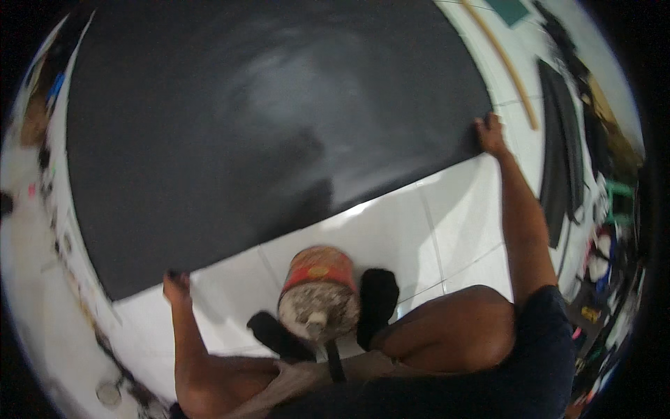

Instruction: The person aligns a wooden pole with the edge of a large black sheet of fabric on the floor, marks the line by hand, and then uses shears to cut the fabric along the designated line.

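A large black sheet (188, 140) with a smooth, faintly shiny surface lies spread on the white tiled floor before me. At the near left part of its edge, my left hand (177, 286) is closed on the sheet's rim. My right hand (491, 136) holds the sheet near its right corner, arm stretched far out. The fingertips of both hands are partly lost against the dark material. Between my legs stands a red can (321, 269) with a crusted, dirty top, and a short pale stub sticks up from it.
A long wooden stick (504, 59) lies right of the sheet. Beyond it are dark folded strips (556, 146) and a green stool (620, 202). Clutter lines the right wall. Small scraps and a round lid-like thing (109, 394) lie at the left. White tiles (398, 230) show between me and the sheet.
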Tool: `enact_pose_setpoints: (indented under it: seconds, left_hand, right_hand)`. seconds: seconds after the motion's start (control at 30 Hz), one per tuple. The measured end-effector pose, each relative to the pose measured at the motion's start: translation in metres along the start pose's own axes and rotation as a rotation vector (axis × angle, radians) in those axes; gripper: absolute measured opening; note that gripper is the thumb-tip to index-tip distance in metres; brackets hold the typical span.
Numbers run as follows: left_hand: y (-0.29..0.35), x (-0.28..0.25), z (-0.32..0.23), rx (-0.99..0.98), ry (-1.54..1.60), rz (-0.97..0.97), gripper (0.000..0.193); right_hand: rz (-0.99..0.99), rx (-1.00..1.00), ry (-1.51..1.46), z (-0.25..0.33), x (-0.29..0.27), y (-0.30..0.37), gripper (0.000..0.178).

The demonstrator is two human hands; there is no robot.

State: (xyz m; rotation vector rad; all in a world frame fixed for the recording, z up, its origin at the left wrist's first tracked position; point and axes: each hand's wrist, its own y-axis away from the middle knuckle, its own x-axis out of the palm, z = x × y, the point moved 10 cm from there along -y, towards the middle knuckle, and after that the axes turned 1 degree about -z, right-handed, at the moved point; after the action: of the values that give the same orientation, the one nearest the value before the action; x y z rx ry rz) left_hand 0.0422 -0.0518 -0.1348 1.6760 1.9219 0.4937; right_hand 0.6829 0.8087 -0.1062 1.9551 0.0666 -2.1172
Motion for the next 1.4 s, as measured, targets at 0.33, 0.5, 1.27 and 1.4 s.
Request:
enact_pose_setpoints:
  seconds: [0.33,0.5,1.27,1.4]
  left_hand:
    - [0.003,-0.036,-0.007,0.075,-0.07,-0.065,0.021]
    - [0.005,-0.016,0.003,0.063,-0.049,-0.036,0.023]
    - [-0.024,-0.067,-0.019,0.082,0.118,-0.244,0.029]
    - [-0.03,-0.088,-0.019,0.135,-0.021,-0.308,0.026]
  right_hand:
    - [-0.297,-0.665,0.06,0.247,-0.058,0.143,0.041]
    - [0.124,-1.173,-0.12,0.37,-0.03,0.3,0.044]
    - [0.118,-1.166,-0.058,0.391,-0.008,0.335,0.025]
    - [0.161,-1.128,-0.079,0.389,0.0,0.335,0.026]
